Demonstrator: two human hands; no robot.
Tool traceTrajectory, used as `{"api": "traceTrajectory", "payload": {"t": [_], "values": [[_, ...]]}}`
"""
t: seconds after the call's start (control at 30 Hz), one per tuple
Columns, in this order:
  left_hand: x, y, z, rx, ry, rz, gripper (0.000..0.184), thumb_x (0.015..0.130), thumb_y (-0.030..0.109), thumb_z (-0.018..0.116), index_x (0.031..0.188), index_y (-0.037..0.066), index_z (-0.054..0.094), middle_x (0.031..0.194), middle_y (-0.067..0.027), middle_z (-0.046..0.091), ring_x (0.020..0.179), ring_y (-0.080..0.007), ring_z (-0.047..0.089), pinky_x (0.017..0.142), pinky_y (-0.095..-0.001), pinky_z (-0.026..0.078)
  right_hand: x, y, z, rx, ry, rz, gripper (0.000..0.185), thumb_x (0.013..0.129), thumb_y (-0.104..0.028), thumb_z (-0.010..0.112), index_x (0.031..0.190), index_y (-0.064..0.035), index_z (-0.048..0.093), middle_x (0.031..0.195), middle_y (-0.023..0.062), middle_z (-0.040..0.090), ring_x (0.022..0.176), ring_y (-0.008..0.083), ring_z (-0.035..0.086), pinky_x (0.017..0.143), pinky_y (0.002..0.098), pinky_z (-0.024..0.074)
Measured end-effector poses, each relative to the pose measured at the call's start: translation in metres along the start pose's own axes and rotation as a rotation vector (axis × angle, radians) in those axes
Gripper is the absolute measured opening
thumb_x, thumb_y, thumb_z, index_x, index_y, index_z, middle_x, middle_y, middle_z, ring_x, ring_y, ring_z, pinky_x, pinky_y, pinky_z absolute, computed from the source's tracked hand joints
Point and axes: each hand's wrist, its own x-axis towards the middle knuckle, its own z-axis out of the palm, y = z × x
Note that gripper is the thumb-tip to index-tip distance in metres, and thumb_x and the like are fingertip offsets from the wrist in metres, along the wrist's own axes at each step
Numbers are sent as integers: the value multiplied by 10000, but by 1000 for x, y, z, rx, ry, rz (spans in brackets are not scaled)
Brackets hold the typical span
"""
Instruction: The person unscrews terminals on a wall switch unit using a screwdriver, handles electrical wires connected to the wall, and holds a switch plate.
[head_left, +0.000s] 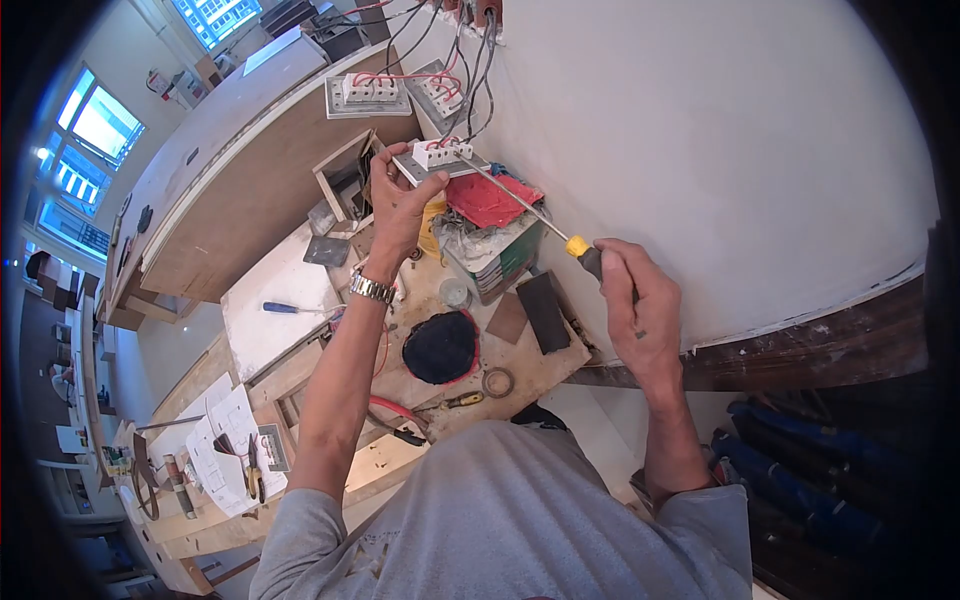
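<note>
My left hand point(403, 205), with a metal watch on its wrist, grips a grey and white wall switch plate point(440, 162) by its edges, thumb in front and fingers behind. Red and black wires run into the white terminal blocks on its back. My right hand point(640, 300) is wrapped round the yellow and black handle of a long screwdriver point(535, 212). The screwdriver's tip meets the terminal block. Two more wired switch plates hang just above, one at the left point(367, 97) and another at the right point(440, 98). The wires come from a wall opening point(484, 18).
Below my hands a wooden worktop holds a dark cap point(441, 347), a tape roll point(497, 382), a blue-handled screwdriver point(281, 308) and a box with red cloth point(495, 200). Paper drawings and pliers point(254, 472) lie lower left. A white wall point(740, 160) rises on the right.
</note>
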Motion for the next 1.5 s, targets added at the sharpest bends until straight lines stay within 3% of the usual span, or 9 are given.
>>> {"api": "traceTrajectory", "payload": {"t": [0.07, 0.17, 0.27, 0.47, 1.0, 1.1, 1.17, 1.27, 1.5], "values": [[0, 0, -1, 0, 0, 0, 737, 855, 18, 840, 1418, -30, 368, 1350, -184, 541, 1240, -235, 631, 1081, -363, 535, -4, 0, 4, -113, 125, -342, 292, 965, -70, 758, 1244, -8, 702, 1041, 139, 630, 892, 232, 641, 784, 372, 541], [-1, 0, 0, -9, 0, -13, 737, 857, 20, 838, 1419, -30, 365, 1348, -184, 541, 1239, -235, 631, 1079, -362, 535, -1, 7, 5, -142, 173, -465, 297, 987, -108, 745, 1255, 12, 696, 1055, 135, 679, 858, 238, 675, 786, 375, 556], [-1, 2, 1, -11, -3, -24, 736, 860, 21, 836, 1421, -29, 362, 1347, -182, 539, 1237, -232, 630, 1076, -359, 535, -5, 9, 6, 8, 96, -161, 275, 982, -77, 731, 1237, 23, 700, 1106, 145, 715, 906, 219, 707, 818, 346, 565], [-2, -1, 1, -20, 2, -19, 732, 861, 23, 832, 1423, -25, 365, 1342, -176, 540, 1235, -227, 626, 1074, -352, 528, -21, 23, 5, 87, 245, -193, 263, 976, -63, 729, 1222, 27, 713, 1077, 157, 759, 969, 198, 722, 874, 326, 565], [-1, -9, 1, -60, 9, -30, 768, 836, 84, 862, 1436, -21, 394, 1311, -169, 572, 1198, -226, 640, 1055, -360, 521, -14, 41, 13, 123, 196, -78, 263, 983, -84, 728, 1217, 37, 716, 1057, 131, 758, 965, 181, 707, 875, 329, 562], [0, -9, 0, -41, 8, -39, 774, 833, 90, 868, 1434, -19, 394, 1314, -169, 570, 1196, -224, 642, 1055, -357, 521, -12, 42, 13, 138, 194, -67, 259, 1005, -83, 704, 1239, 27, 703, 1018, 113, 747, 812, 127, 682, 741, 278, 556], [1, -9, -1, -27, 3, -37, 774, 831, 92, 871, 1432, -18, 395, 1312, -169, 571, 1198, -224, 643, 1057, -356, 522, -10, 29, 8, 365, 92, 159, 275, 1065, -158, 640, 1272, 19, 677, 937, 94, 717, 601, 67, 579, 539, 231, 467], [2, -8, -3, -10, -11, -37, 773, 829, 94, 874, 1426, -19, 397, 1307, -167, 574, 1203, -224, 643, 1061, -354, 523, -1, 31, -5, 806, -84, 332, 359, 1120, -280, 546, 1319, 6, 635, 856, 82, 672, 468, 40, 431, 422, 224, 333], [4, -8, -7, -17, -43, -48, 763, 830, 84, 875, 1417, -21, 399, 1312, -171, 577, 1216, -222, 640, 1065, -354, 526, 2, 44, -14, 1576, -351, 691, 426, 1151, -330, 436, 1384, 2, 569, 820, 76, 643, 460, 72, 417, 426, 236, 347]]}}
